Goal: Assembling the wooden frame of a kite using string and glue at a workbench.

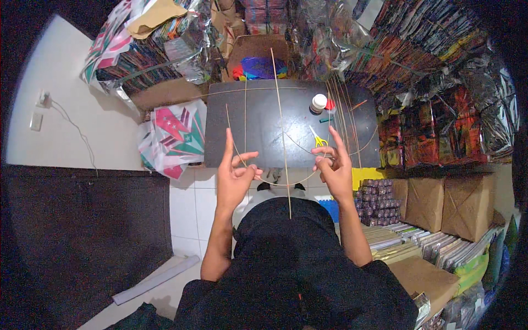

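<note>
In front of me hangs a cross of thin bamboo-like sticks: a long straight stick (279, 104) and a curved stick (269, 183) bowed into a U across its lower part. My left hand (236, 173) pinches the curved stick on its left side, the index finger stretched up along it. On the opposite side my right hand (335, 170) pinches the same stick between thumb and fingers, index finger pointing up. Just beyond the right hand, yellow-handled scissors (320, 142) lie on the dark table (264, 151).
A white bottle (318, 103), a red-topped container (330, 105) and a small green piece (326, 119) sit on the table. Several loose sticks (342, 118) lie at its right. Printed sheets (173, 135) hang at the left edge; cardboard boxes (467, 203) stand right.
</note>
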Motion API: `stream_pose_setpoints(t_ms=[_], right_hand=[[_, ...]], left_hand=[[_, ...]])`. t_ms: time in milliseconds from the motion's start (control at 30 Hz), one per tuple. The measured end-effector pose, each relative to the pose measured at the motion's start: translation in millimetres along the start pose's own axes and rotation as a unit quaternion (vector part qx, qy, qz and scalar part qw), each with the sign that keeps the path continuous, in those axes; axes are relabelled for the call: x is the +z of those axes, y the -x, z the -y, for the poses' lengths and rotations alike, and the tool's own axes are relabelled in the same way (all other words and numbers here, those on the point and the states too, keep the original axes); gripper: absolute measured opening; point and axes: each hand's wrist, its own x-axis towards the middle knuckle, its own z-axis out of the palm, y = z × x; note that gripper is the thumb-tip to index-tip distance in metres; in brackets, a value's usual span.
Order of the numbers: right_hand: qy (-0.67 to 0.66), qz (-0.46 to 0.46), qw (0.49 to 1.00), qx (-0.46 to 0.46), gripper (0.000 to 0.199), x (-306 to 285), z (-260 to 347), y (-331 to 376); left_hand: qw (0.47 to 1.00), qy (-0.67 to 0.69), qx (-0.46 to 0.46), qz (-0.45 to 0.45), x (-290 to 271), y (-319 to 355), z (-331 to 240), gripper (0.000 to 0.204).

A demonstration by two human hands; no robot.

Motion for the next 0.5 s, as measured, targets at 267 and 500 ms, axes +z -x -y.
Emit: stream_pose_setpoints(t_ms=[267,500], right_hand=[[0.015,0.026,0.999,-0.011,0.072,0.1,5.1,-3.3],[0.012,0.038,0.999,-0.030,0.069,0.2,4.3,-7.0]], left_hand=[[0.999,-0.041,0.004,0.033,-3.9,-3.1,-2.3,0.097],[0.998,-0.040,0.010,0.045,-3.9,-4.7,-0.7,0.098]])
